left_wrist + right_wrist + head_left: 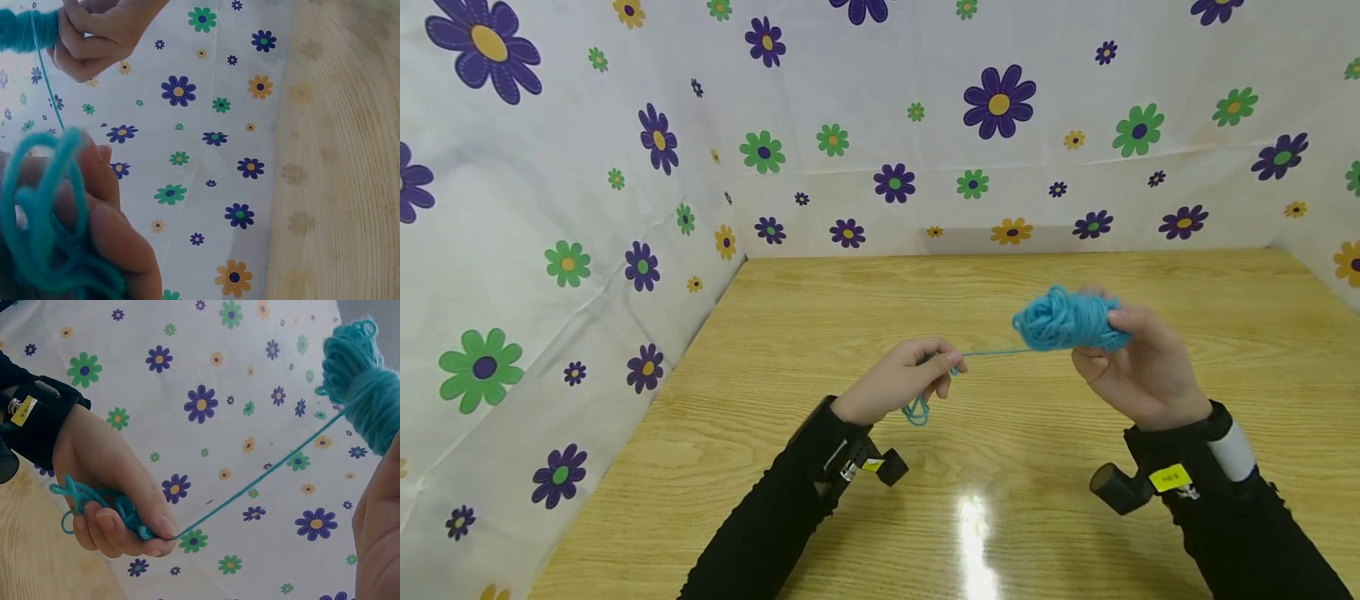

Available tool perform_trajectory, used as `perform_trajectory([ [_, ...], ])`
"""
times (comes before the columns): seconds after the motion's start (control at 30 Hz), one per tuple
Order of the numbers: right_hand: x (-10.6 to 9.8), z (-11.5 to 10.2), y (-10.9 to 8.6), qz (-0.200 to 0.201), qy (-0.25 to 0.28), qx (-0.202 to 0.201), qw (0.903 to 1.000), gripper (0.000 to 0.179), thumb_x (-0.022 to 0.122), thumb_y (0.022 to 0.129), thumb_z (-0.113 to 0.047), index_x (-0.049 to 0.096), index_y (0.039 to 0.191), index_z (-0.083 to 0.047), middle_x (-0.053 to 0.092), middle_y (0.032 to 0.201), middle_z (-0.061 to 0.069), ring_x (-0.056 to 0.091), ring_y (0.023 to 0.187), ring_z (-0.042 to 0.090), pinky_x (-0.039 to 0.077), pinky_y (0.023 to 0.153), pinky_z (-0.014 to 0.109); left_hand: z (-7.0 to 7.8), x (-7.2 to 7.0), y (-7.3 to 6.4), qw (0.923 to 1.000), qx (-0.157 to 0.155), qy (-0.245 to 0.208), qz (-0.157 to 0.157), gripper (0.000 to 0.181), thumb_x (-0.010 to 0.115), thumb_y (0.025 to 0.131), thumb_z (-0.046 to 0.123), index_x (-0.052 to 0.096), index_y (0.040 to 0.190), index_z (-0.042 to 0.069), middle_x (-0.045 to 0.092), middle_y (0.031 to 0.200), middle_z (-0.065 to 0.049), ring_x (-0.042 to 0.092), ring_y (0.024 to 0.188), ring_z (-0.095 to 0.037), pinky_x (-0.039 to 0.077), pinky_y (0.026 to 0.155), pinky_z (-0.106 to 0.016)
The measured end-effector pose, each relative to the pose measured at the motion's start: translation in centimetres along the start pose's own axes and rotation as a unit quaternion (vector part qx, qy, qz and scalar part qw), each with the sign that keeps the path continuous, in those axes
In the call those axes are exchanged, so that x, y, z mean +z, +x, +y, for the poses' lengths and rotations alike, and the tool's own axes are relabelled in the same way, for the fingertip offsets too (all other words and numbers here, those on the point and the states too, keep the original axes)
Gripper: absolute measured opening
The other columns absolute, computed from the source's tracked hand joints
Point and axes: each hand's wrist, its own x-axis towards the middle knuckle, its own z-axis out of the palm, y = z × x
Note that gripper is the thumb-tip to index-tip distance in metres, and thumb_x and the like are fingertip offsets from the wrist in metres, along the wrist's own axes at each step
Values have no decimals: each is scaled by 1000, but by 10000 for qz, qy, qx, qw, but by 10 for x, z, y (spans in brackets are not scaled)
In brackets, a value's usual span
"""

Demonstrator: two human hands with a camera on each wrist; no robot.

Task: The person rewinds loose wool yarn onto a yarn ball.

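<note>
A wound skein of turquoise yarn (1067, 321) is held above the table by my right hand (1138, 362), whose fingers and thumb grip its right end. From the skein a single strand (262, 478) runs taut across to my left hand (906, 379). There the left thumb and forefinger pinch the strand. Loose loops of yarn (106, 503) are gathered in the left palm, under the curled fingers, and a few hang below the hand (916, 410). In the left wrist view the nearest loops (44, 206) are blurred.
Beneath both hands lies a wooden table (760, 325) with a bright light reflection near its front. White cloth with a flower print (865, 100) hangs behind and along the left and right sides. Each wrist wears a black band with a small camera.
</note>
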Motion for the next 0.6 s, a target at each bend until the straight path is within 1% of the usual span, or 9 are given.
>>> perform_trajectory([
  [0.07, -1, -2, 1, -324, -264, 218, 9989, 17, 39, 96, 0, 51, 103, 9, 46, 84, 12, 52, 74, 22, 51, 72, 26, 0, -1, 0, 10000, -24, -85, -33, 27, 38, 102, 17, 58, 98, -1, 51, 67, -4, 45, 59, -15, 37, 56, -27],
  [0.17, -5, -4, 1, -781, -881, 596, 9913, 20, 39, 96, -2, 51, 108, 8, 53, 92, 12, 49, 73, 20, 50, 71, 23, 1, -2, 0, 9996, -54, -263, -51, 26, 37, 102, 16, 56, 97, -2, 50, 67, -3, 45, 58, -13, 38, 55, -24],
  [0.23, -8, -4, 1, -1059, -1256, 927, 9820, 21, 40, 96, -3, 51, 111, 6, 55, 103, 12, 46, 72, 18, 49, 70, 20, 4, -3, -1, 9988, -73, -481, -35, 26, 37, 102, 16, 55, 96, -2, 48, 66, -2, 43, 57, -12, 38, 54, -22],
  [0.33, -13, -4, 0, -1358, -1928, 1359, 9622, 20, 41, 96, -5, 51, 113, 3, 53, 106, 9, 40, 68, 18, 48, 65, 16, 9, -7, -4, 9949, -83, -1002, 32, 25, 36, 103, 16, 54, 95, 0, 45, 64, 0, 39, 53, -10, 37, 52, -20],
  [0.37, -13, -4, 0, -1399, -2201, 1490, 9538, 20, 42, 96, -5, 51, 113, 2, 52, 106, 8, 41, 66, 18, 47, 63, 15, 11, -8, -5, 9925, -66, -1223, 47, 25, 35, 103, 15, 54, 94, 0, 44, 63, 1, 38, 52, -10, 36, 51, -20],
  [0.43, -13, -3, -1, -1300, -2831, 1766, 9337, 17, 45, 95, -5, 53, 109, 0, 53, 101, 6, 43, 63, 17, 47, 59, 15, 16, -10, -9, 9855, -20, -1696, 89, 25, 35, 103, 14, 54, 92, 3, 43, 60, 2, 36, 50, -8, 36, 50, -19],
  [0.5, -11, -1, -2, -1109, -3565, 1989, 9061, 14, 47, 93, -2, 54, 105, -1, 53, 94, 5, 45, 61, 16, 47, 55, 15, 21, -11, -12, 9761, 26, -2170, 99, 25, 34, 103, 13, 55, 90, 5, 42, 59, 4, 36, 48, -7, 35, 49, -18],
  [0.6, -7, 2, -2, -698, -4420, 2278, 8648, 9, 50, 91, 1, 53, 99, 2, 52, 87, 6, 49, 62, 14, 48, 53, 18, 29, -11, -17, 9643, 116, -2645, 78, 27, 34, 102, 12, 56, 87, 8, 44, 57, 5, 37, 48, -5, 36, 48, -17],
])
